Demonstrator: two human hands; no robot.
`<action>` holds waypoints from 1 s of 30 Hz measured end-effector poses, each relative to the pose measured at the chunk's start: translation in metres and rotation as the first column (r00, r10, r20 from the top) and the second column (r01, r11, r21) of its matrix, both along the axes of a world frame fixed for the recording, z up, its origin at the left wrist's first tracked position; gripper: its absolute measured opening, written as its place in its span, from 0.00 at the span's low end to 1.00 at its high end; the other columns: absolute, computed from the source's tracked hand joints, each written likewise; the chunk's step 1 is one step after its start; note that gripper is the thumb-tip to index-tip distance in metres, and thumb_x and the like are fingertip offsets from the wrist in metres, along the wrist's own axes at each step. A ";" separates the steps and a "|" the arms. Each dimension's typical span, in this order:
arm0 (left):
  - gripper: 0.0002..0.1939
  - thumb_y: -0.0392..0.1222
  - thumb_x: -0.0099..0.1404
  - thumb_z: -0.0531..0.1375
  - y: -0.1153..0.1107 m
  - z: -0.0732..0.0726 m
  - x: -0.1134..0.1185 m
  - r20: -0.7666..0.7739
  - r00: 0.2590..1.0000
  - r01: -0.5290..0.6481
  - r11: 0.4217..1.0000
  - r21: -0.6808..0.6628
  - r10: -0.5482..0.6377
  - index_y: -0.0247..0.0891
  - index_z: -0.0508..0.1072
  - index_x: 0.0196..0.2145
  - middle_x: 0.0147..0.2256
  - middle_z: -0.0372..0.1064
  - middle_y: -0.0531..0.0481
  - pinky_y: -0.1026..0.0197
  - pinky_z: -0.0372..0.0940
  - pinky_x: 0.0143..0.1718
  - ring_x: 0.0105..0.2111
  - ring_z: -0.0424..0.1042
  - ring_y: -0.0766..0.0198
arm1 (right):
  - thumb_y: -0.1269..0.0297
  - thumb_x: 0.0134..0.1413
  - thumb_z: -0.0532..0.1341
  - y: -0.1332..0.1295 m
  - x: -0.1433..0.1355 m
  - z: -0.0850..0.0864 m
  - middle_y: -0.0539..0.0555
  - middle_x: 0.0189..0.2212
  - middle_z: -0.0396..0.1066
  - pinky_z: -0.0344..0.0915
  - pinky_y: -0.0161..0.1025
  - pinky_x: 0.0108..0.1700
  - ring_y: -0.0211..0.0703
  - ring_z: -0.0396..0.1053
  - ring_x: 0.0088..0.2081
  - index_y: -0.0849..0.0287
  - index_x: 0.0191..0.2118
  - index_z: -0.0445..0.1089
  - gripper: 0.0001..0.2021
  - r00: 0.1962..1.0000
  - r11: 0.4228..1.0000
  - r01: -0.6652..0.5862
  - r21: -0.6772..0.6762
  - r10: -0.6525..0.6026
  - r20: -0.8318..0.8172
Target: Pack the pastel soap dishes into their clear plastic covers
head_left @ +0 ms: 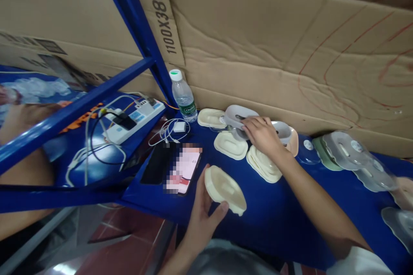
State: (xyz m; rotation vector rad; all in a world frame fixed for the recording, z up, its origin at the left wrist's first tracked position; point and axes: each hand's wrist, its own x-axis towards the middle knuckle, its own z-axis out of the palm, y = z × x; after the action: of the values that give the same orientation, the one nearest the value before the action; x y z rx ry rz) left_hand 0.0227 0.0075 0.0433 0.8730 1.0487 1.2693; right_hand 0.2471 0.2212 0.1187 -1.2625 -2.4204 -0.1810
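Note:
My left hand grips a cream oval plastic dish above the front of the blue table, fingers behind it and thumb on its near edge. My right hand reaches over a grey oval dish at the back, its fingers bent together near a dark spot inside. What the fingertips hold, if anything, is hidden. Just left of that dish lies a cream oval piece, and in front of it a flat cream tray. Stacked cream pieces lie below my right wrist. Another grey dish is partly behind my right arm.
A water bottle, a coiled white cable and a phone are at left. A power strip lies beyond the blue frame post, near another person's arm. Clear lids line the right; cardboard stands behind.

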 end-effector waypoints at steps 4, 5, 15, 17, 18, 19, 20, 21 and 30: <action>0.52 0.53 0.67 0.71 0.010 0.003 0.001 -0.027 1.000 -0.015 0.999 -0.041 0.014 0.55 0.45 0.77 0.77 0.48 0.40 0.46 0.63 0.69 0.73 0.59 0.44 | 0.69 0.74 0.51 -0.021 0.000 -0.002 0.61 0.69 0.67 0.63 0.63 0.68 0.61 0.65 0.69 0.54 0.68 0.67 0.22 0.998 1.000 0.022 0.015 -0.021 -0.052; 0.53 0.53 0.66 0.71 0.013 0.004 0.001 -0.038 0.999 -0.025 0.998 -0.051 0.023 0.55 0.44 0.77 0.77 0.48 0.40 0.47 0.64 0.68 0.72 0.60 0.44 | 0.70 0.74 0.51 -0.036 0.000 -0.001 0.61 0.71 0.64 0.61 0.62 0.70 0.60 0.62 0.71 0.55 0.70 0.65 0.23 0.998 1.000 0.010 0.020 -0.008 -0.066; 0.57 0.46 0.66 0.72 0.032 0.013 0.012 0.040 0.985 0.165 0.986 0.030 -0.166 0.58 0.38 0.78 0.75 0.53 0.41 0.50 0.65 0.68 0.69 0.65 0.47 | 0.68 0.72 0.61 -0.168 0.006 -0.008 0.58 0.56 0.79 0.71 0.49 0.61 0.48 0.76 0.58 0.57 0.60 0.71 0.15 0.951 0.954 -0.266 -0.136 0.236 -0.201; 0.53 0.46 0.69 0.69 0.034 0.016 0.019 0.006 0.978 0.206 0.977 0.048 -0.207 0.57 0.38 0.78 0.74 0.55 0.41 0.50 0.65 0.68 0.69 0.65 0.48 | 0.71 0.70 0.62 -0.160 0.017 -0.002 0.56 0.51 0.81 0.71 0.48 0.57 0.48 0.78 0.53 0.57 0.57 0.73 0.13 0.961 0.971 -0.231 -0.064 0.217 -0.175; 0.51 0.47 0.71 0.68 0.034 0.017 0.023 -0.012 0.976 0.217 0.975 0.057 -0.217 0.57 0.39 0.78 0.74 0.56 0.41 0.50 0.67 0.67 0.68 0.67 0.49 | 0.72 0.70 0.62 -0.154 0.023 0.002 0.56 0.50 0.81 0.71 0.48 0.56 0.48 0.78 0.52 0.57 0.56 0.73 0.13 0.967 0.976 -0.214 -0.047 0.205 -0.148; 0.49 0.47 0.72 0.67 0.035 0.019 0.026 -0.030 0.973 0.231 0.971 0.067 -0.229 0.57 0.39 0.78 0.73 0.57 0.41 0.50 0.68 0.65 0.67 0.69 0.50 | 0.72 0.69 0.63 -0.148 0.030 0.006 0.56 0.49 0.82 0.70 0.48 0.56 0.48 0.78 0.51 0.57 0.56 0.73 0.12 0.975 0.980 -0.196 -0.036 0.191 -0.118; 0.47 0.47 0.73 0.66 0.035 0.020 0.029 -0.050 0.968 0.250 0.965 0.079 -0.246 0.57 0.40 0.78 0.72 0.58 0.40 0.50 0.70 0.63 0.64 0.71 0.51 | 0.71 0.69 0.63 -0.141 0.036 0.011 0.56 0.48 0.82 0.69 0.48 0.55 0.48 0.78 0.50 0.56 0.55 0.74 0.12 0.981 0.984 -0.175 -0.024 0.172 -0.086; 0.46 0.47 0.74 0.65 0.034 0.021 0.031 -0.071 0.962 0.271 0.958 0.092 -0.265 0.57 0.42 0.77 0.72 0.58 0.40 0.49 0.71 0.62 0.62 0.73 0.51 | 0.70 0.70 0.63 -0.134 0.042 0.015 0.56 0.48 0.82 0.68 0.49 0.55 0.49 0.78 0.50 0.56 0.54 0.74 0.11 0.988 0.989 -0.147 -0.006 0.146 -0.056; 0.21 0.45 0.77 0.60 0.022 0.016 0.035 -0.267 0.921 0.323 0.938 0.124 -0.282 0.47 0.70 0.65 0.58 0.74 0.42 0.53 0.72 0.53 0.51 0.78 0.57 | 0.66 0.73 0.56 -0.057 0.089 0.015 0.61 0.55 0.79 0.64 0.52 0.58 0.56 0.75 0.56 0.60 0.58 0.74 0.15 0.984 0.983 0.147 0.109 -0.157 0.083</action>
State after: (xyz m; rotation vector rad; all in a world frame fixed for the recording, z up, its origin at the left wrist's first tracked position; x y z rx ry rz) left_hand 0.0576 0.0293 0.0589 1.2954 0.9605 1.0110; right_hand 0.3359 0.1645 0.1339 -1.4208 -2.3559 -0.4104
